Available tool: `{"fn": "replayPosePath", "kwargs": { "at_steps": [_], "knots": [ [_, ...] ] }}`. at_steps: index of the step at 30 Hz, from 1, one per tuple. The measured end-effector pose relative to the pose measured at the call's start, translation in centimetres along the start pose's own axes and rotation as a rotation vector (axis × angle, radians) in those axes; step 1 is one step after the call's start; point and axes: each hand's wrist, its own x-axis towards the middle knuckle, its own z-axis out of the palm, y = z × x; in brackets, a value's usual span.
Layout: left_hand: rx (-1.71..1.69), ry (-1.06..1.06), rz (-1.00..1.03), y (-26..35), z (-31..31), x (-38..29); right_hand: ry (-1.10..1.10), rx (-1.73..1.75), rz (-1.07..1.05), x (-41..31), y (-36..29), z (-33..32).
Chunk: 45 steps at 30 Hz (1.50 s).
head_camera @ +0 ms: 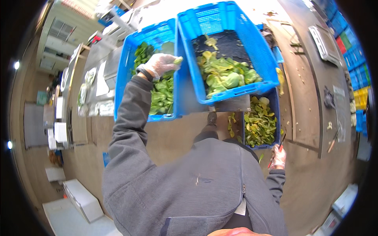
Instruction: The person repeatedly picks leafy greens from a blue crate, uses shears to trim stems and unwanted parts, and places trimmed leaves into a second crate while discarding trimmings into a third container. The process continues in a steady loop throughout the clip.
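Observation:
My left hand (162, 64), in a clear plastic glove, is raised over the left blue plastic crate (120, 88); its fingers pinch a small pale green piece of vegetable (178, 60). Dark and bright leafy greens (162, 94) lie in that crate beneath. Beside it, a tilted blue crate (257, 53) holds yellow-green leafy vegetables (224, 75) at its near end. Low at my right side, my gloved right hand (278, 156) is closed around a red-handled knife (281, 147), its dark blade pointing up. It is just beyond the corner of a dark blue crate.
The dark blue crate (278, 118) on the floor is full of yellowing leaves (260, 124). Loose leaves (231, 124) lie beside it. A metal table (317, 88) at the right carries a scale (324, 45). Packed greens (90, 76) lie on the left table.

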Motion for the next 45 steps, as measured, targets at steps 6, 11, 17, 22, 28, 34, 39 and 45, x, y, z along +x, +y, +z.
{"fn": "replayPosePath", "kwargs": {
  "at_steps": [6, 11, 17, 22, 28, 34, 39, 45],
  "knots": [
    [0.553, -0.291, -0.494, -14.7, -0.6, -5.1, -0.034, -0.046, -0.045, 3.8, -3.6, 2.5],
    [0.644, -0.26, -0.33, -22.0, 2.2, -5.4, -0.077, -0.047, -0.083, 5.0, -7.6, 5.7],
    [0.814, -0.261, -0.26, -27.3, 3.5, -5.2, -0.094, -0.043, -0.063, 5.5, -8.3, 7.5],
    [0.642, -0.054, -0.401, -25.1, 1.3, -1.4, 0.001, -0.053, -0.034, 3.5, -8.1, 8.6],
    [-0.002, 0.464, 0.265, 2.8, 1.0, 7.2, 0.073, 0.16, 0.091, 0.8, -8.9, 9.1],
    [0.847, -0.814, 0.099, 7.6, 16.6, 15.5, 0.077, 0.225, 0.003, -0.7, -7.0, 7.8],
    [1.059, -1.027, 0.004, 2.1, 26.0, 14.4, 0.145, 0.278, 0.02, -2.6, -3.6, 5.2],
    [0.878, -0.976, 0.063, 9.7, 18.2, 12.5, 0.168, 0.297, 0.009, -3.7, -0.9, 3.8]
  ]
}}
